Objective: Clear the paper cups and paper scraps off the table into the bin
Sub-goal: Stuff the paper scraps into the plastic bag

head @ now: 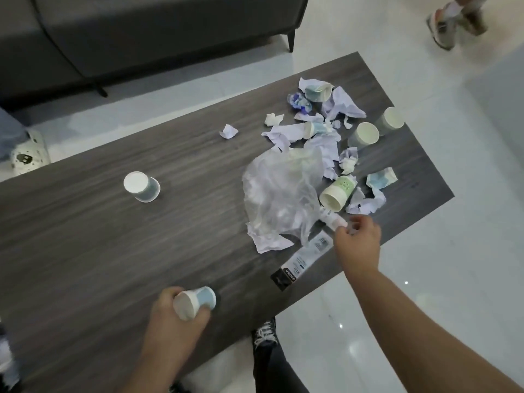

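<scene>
My left hand [167,316] grips a white-and-blue paper cup [195,302] near the front edge of the dark wooden table [85,236]. My right hand [357,239] pinches a small white rolled piece [334,219] beside a lying green-and-white cup [337,192]. Another cup [141,186] stands upside down at the left. Two pale cups [364,136] [391,120] lie at the far right. Crumpled paper scraps [340,103] and a clear plastic bag [280,194] cover the right half. No bin is in view.
A flat black-and-white package [306,259] lies by the front right edge. A grey sofa [141,32] stands behind the table. Another person's feet [453,24] are at the top right on the white tiled floor. My shoe [265,333] shows below the table edge.
</scene>
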Available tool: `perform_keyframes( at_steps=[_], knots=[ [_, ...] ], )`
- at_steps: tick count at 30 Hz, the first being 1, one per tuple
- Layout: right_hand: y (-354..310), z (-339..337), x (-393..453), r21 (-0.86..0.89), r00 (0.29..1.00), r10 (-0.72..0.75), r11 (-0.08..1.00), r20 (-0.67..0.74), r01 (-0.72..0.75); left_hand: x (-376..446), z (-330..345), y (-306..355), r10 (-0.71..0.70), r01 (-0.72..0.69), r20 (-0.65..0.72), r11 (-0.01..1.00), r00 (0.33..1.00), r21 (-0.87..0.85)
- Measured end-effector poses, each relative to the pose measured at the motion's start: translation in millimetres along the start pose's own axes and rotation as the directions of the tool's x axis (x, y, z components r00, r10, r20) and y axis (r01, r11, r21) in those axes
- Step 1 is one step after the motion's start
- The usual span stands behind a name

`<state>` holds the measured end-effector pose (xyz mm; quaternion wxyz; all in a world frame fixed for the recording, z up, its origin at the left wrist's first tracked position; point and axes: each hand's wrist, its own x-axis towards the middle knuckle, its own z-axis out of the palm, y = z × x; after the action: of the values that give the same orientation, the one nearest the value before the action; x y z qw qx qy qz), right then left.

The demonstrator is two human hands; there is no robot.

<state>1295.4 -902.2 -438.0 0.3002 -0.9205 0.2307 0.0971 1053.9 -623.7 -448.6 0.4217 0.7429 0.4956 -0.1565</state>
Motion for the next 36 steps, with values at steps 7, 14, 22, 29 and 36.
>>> perform_keyframes(
  at_steps=[7,14,22,29,36],
  knots=[
    [6.5,17.9,62.5,-0.41,0.962,-0.056,0.897,0.266,0.165,8.2,52.3,62.3,0.118,-0.119,0.026,0.99,0.993,0.078],
    [19.9,25.2,72.3,-0.459,0.935,0.013,0.873,0.354,0.162,19.5,70.2,87.6,0.213,-0.215,0.033,0.968,0.977,0.128],
    [24.4,-17.3,10.7,0.042,0.928,0.032,0.998,0.37,-0.051,16.2,71.1,81.3,0.212,-0.222,0.088,0.967,0.973,0.121],
    [-2.3,-30.3,-15.3,0.245,0.901,0.04,0.956,0.432,-0.16,35.7,42.0,71.0,0.254,-0.216,-0.193,0.957,0.948,0.195],
    [-28.4,-28.3,-8.5,0.416,0.89,-0.041,0.893,0.453,-0.17,81.8,-2.6,44.8,0.193,-0.12,-0.253,0.954,0.948,0.276]
  ],
)
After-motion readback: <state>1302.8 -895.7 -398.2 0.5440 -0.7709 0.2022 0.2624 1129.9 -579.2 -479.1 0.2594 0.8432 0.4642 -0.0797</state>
